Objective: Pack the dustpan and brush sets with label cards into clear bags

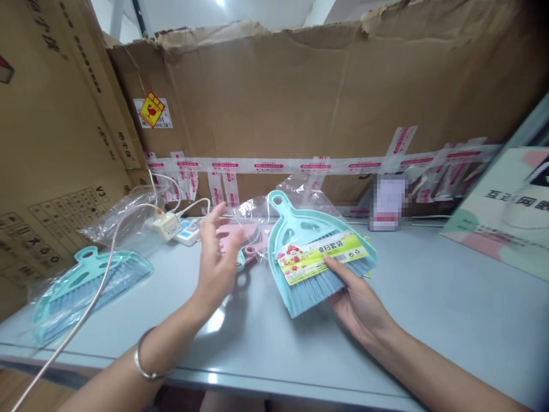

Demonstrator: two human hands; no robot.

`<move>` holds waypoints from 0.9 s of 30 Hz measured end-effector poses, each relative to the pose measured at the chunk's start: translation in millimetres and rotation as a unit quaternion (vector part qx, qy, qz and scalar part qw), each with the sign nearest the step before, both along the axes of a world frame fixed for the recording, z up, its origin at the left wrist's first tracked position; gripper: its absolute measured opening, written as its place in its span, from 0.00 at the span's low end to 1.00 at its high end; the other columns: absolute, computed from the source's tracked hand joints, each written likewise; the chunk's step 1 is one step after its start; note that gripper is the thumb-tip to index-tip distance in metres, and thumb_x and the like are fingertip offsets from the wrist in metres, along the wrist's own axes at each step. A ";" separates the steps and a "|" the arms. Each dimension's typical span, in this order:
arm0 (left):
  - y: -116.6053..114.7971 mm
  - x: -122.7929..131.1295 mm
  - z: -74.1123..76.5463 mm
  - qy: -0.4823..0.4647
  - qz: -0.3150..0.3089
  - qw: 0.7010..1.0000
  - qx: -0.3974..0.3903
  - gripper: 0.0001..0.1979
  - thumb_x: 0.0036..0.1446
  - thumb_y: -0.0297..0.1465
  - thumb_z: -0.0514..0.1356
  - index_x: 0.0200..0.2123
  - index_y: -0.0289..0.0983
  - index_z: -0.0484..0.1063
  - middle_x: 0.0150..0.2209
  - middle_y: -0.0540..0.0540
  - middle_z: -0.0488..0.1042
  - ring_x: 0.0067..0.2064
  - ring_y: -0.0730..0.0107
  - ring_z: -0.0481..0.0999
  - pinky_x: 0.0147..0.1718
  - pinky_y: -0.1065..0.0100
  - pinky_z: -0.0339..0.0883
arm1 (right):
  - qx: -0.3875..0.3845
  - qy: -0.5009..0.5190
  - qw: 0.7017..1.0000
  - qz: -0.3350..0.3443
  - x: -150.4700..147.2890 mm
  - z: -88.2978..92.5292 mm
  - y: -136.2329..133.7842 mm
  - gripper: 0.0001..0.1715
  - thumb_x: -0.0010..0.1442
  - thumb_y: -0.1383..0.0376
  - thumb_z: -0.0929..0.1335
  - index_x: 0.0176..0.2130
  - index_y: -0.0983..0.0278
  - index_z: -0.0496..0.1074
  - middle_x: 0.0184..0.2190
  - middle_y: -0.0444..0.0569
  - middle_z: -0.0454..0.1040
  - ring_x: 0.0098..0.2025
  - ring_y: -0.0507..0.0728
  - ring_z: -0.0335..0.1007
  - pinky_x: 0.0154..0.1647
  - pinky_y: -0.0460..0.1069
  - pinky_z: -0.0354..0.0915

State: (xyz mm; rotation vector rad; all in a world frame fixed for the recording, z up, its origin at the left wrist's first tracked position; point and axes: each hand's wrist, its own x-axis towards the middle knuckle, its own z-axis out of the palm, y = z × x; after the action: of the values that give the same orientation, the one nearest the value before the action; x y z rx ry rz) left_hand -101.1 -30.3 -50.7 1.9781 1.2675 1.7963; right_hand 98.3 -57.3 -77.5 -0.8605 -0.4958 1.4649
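Note:
My right hand (360, 303) grips a light-blue dustpan (281, 280) from below, its thumb on the yellow-green paper label (323, 257) across the front. A brush with blue bristles (315, 289) sits inside that dustpan. The set is tilted up above the table. To its left, my left hand (217, 257) is raised with fingers apart, touching nothing that I can see. Behind the hands lie pink dustpan pieces (234, 233) in clear plastic, partly hidden. On the left of the table is another light-blue dustpan and brush set (86, 286) in a clear bag.
A white cable (100, 286) crosses the left side, near a power strip with a plug (169, 226). Large cardboard boxes (278, 103) wall off the back and left. A phone (388, 203) leans at the back; a printed board (501, 212) stands at right.

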 end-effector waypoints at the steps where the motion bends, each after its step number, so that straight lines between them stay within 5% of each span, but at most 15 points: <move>1: 3.2 -0.1 -0.2 -0.090 -0.022 0.990 -0.105 0.16 0.62 0.38 0.50 0.49 0.37 0.64 0.46 0.37 0.71 0.45 0.63 0.73 0.37 0.62 0.70 | 0.003 0.001 1.000 -0.001 -0.4 0.0 -0.3 0.41 0.46 0.64 0.74 0.58 0.54 0.60 0.45 0.46 0.76 0.47 0.61 0.72 0.46 0.53 0.72; 4: 6.7 5.8 -1.4 -0.249 -0.179 0.878 -0.367 0.20 0.63 0.42 0.44 0.46 0.35 0.67 0.43 0.36 0.74 0.42 0.63 0.75 0.38 0.61 0.71 | 0.011 -0.006 1.000 0.006 -2.2 -1.5 -1.2 0.42 0.46 0.64 0.74 0.58 0.54 0.60 0.45 0.46 0.75 0.46 0.61 0.72 0.46 0.53 0.72; 6: 3.6 12.0 -3.3 -0.273 -0.273 0.817 -0.428 0.22 0.63 0.43 0.43 0.46 0.35 0.68 0.42 0.38 0.75 0.43 0.63 0.75 0.40 0.61 0.71 | 0.012 -0.017 1.000 0.003 -3.3 -2.7 -1.5 0.42 0.45 0.64 0.75 0.57 0.55 0.61 0.45 0.46 0.75 0.46 0.61 0.72 0.45 0.53 0.72; 8: -1.7 16.7 -6.0 -0.278 -0.320 0.795 -0.434 0.21 0.62 0.42 0.46 0.48 0.35 0.68 0.43 0.40 0.75 0.45 0.63 0.75 0.42 0.62 0.70 | 0.014 -0.028 0.999 -0.007 -4.0 -3.4 -1.3 0.42 0.44 0.64 0.75 0.57 0.56 0.61 0.45 0.47 0.75 0.46 0.61 0.72 0.45 0.53 0.72; 13: -15.2 24.2 -16.0 -0.265 -0.334 0.777 -0.463 0.21 0.59 0.43 0.53 0.50 0.37 0.66 0.48 0.38 0.73 0.46 0.60 0.74 0.41 0.60 0.69 | 0.027 -0.043 0.998 -0.030 -6.6 -3.5 0.1 0.40 0.44 0.62 0.75 0.56 0.55 0.63 0.45 0.46 0.75 0.45 0.60 0.72 0.45 0.52 0.72; 20: -20.8 32.5 -22.8 -0.255 -0.292 0.825 -0.410 0.33 0.46 0.31 0.67 0.54 0.36 0.58 0.55 0.36 0.67 0.53 0.56 0.70 0.48 0.58 0.67 | 0.029 -0.057 0.997 0.043 -9.8 -3.5 0.8 0.34 0.48 0.59 0.73 0.54 0.56 0.65 0.43 0.46 0.76 0.41 0.57 0.73 0.41 0.50 0.72; 24: -9.5 17.3 -17.9 -0.258 -0.297 0.820 -0.415 0.30 0.44 0.31 0.68 0.51 0.35 0.62 0.50 0.36 0.71 0.47 0.57 0.74 0.42 0.62 0.70 | 0.004 -0.139 0.985 0.105 12.3 2.1 7.4 0.23 0.49 0.52 0.72 0.41 0.62 0.72 0.26 0.46 0.76 0.26 0.53 0.71 0.26 0.46 0.69; 27: -1.6 5.3 -11.1 -0.246 -0.284 0.818 -0.435 0.29 0.43 0.30 0.68 0.49 0.34 0.63 0.48 0.37 0.74 0.43 0.60 0.77 0.36 0.66 0.72 | 0.012 -0.214 0.975 0.064 30.9 7.8 14.4 0.21 0.47 0.49 0.71 0.27 0.64 0.69 0.14 0.40 0.66 0.15 0.47 0.58 0.14 0.41 0.57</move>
State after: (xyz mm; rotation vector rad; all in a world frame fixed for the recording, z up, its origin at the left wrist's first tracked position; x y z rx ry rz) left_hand -95.7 -31.9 -61.8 1.0894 0.9125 1.0187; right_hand 129.2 -42.8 -69.7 -1.1503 -0.9019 1.3859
